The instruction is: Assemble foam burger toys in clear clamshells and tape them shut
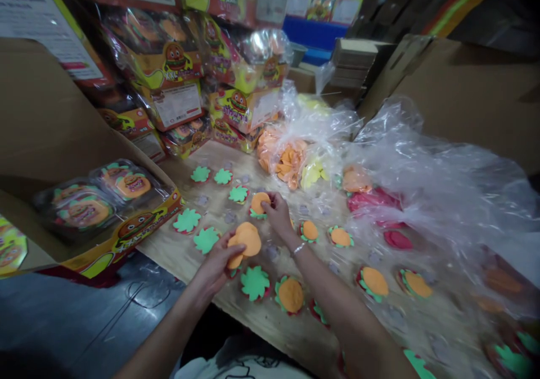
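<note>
Several orange discs (pixel 248 238) sit fanned in the left hand (pixel 216 262), gripped between thumb and fingers. The right hand (pixel 278 215) pinches a single orange disc (pixel 259 203) at its right edge. The hands are apart from each other, each closed on its own load.

Position: the single orange disc lies over a green leaf-edged piece (pixel 257 215), whose near edge shows beneath it. Whether the disc bears fully on that piece cannot be told. The right hand is the nearer of the two and stands just to the right of the disc. The left hand sits lower left, closer to the body, so the fanned discs lie on the near side of the single one.

Orientation: the disc outline is round — no long axis — so placement appears to depend on centring, not on rotation.

Reference points: an uncovered green piece (pixel 239 194) lies just left of the single disc and slightly farther from the body. A second green cutout (pixel 206 239) lies just beside the left hand, on its far side. One orange-topped stack (pixel 309 231) stands to the right of the right forearm, on the surface (pixel 162 247).
</note>
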The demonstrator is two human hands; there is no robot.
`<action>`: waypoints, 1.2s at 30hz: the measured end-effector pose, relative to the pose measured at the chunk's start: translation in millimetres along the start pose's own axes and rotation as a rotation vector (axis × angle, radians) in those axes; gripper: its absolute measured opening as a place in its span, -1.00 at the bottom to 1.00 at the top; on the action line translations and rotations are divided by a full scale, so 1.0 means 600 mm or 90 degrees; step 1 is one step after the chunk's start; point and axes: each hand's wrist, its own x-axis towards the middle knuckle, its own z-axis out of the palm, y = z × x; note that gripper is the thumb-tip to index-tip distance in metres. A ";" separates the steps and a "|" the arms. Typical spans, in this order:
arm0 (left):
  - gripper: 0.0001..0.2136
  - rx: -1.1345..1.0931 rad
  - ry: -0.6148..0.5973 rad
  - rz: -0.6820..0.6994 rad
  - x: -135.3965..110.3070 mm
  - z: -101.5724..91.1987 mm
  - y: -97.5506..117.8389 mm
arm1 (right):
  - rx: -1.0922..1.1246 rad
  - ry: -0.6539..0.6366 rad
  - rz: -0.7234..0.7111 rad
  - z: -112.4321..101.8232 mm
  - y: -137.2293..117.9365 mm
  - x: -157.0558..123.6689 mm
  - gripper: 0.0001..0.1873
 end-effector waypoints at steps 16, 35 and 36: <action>-0.46 -0.014 0.030 0.079 -0.013 -0.024 -0.005 | -0.397 -0.135 -0.170 -0.010 -0.048 -0.060 -0.80; -0.64 -0.091 0.096 0.089 -0.058 -0.019 -0.002 | -0.102 -0.187 0.071 -0.045 -0.076 -0.174 -0.78; -0.64 -0.096 0.106 0.098 -0.061 -0.029 0.000 | -0.078 -0.189 0.115 -0.053 -0.069 -0.177 -0.78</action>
